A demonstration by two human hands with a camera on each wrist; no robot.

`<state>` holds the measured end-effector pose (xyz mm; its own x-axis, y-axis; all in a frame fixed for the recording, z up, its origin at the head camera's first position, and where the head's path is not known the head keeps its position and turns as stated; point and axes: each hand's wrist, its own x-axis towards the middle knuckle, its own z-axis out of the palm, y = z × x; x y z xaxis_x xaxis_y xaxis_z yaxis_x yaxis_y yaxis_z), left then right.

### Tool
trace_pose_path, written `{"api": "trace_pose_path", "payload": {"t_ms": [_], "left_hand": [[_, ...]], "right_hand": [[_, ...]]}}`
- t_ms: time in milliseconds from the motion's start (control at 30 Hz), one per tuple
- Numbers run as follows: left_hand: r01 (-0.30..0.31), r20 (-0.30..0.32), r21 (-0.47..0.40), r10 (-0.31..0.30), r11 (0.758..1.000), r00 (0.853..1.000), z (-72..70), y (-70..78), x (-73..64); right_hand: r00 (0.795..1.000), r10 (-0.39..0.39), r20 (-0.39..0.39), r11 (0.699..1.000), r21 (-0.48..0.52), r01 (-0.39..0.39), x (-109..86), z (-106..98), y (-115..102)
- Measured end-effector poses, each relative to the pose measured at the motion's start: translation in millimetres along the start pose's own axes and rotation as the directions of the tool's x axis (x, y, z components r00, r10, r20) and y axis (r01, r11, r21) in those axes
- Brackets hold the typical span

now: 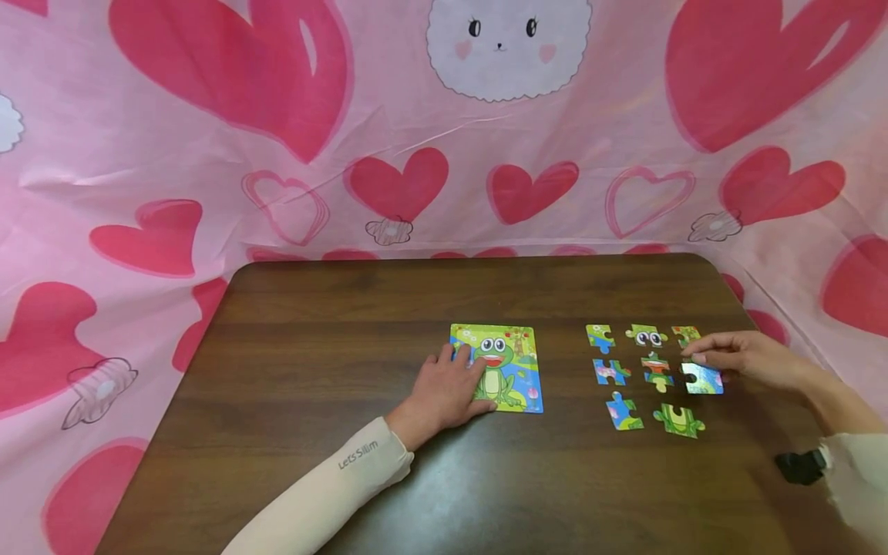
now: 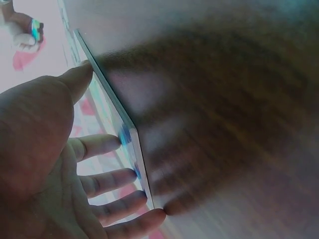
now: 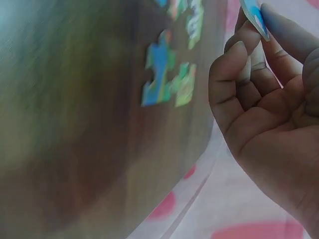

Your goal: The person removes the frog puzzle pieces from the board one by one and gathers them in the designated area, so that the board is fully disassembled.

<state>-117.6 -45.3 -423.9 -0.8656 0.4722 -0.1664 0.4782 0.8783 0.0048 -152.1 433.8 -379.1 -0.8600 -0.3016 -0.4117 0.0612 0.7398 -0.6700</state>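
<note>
My left hand point(image 1: 447, 389) lies over the left part of a square frog picture board point(image 1: 529, 385), its fingers spread and loosely extended. Board edge point(image 2: 112, 94) and fingertips meet in the left wrist view, with the thumb at the near side. To the right, my right hand point(image 1: 752, 358) pinches a blue jigsaw piece point(image 1: 704, 379) between thumb and fingers. That same piece point(image 3: 255, 17) shows at the top of the right wrist view. Beside this hand are a tree-patterned piece point(image 1: 685, 334) and a piece with the frog's mouth point(image 1: 657, 371).
Several other jigsaw pieces lie apart in rough rows, among them one with frog eyes point(image 1: 647, 336), a green one point(image 1: 680, 421) and a blue-green corner point(image 1: 625, 413). The brown wooden table point(image 1: 333, 324) backs onto a pink heart-patterned cloth point(image 1: 472, 131).
</note>
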Motion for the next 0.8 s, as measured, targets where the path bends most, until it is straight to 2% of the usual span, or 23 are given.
{"api": "trace_pose_path", "payload": {"t_ms": [133, 333, 500, 667, 800], "left_hand": [[-0.009, 0.002, -0.004, 0.009, 1.0, 1.0, 2.7, 1.6, -0.3], [-0.006, -0.002, -0.003, 0.006, 1.0, 1.0, 3.4, 2.5, 0.3], [-0.009, 0.001, -0.01, 0.009, 1.0, 1.0, 2.7, 1.8, -0.2], [-0.012, -0.014, -0.001, 0.012, 1.0, 1.0, 3.0, 2.4, 0.2], [-0.008, -0.025, 0.011, 0.008, 1.0, 1.0, 2.7, 3.1, 0.4]], "right_hand": [[0.998, 0.032, 0.05, 0.999, 0.008, -0.033, -8.7, -1, 21], [0.986, 0.128, 0.107, 0.985, 0.103, -0.139, -17.5, -1, 47], [0.974, 0.138, 0.177, 0.978, 0.131, -0.162, -24.9, -4, 62], [0.969, 0.174, 0.173, 0.978, 0.082, -0.191, -31.0, -5, 70], [0.965, 0.189, 0.183, 0.972, 0.104, -0.211, -35.8, -3, 74]]}}
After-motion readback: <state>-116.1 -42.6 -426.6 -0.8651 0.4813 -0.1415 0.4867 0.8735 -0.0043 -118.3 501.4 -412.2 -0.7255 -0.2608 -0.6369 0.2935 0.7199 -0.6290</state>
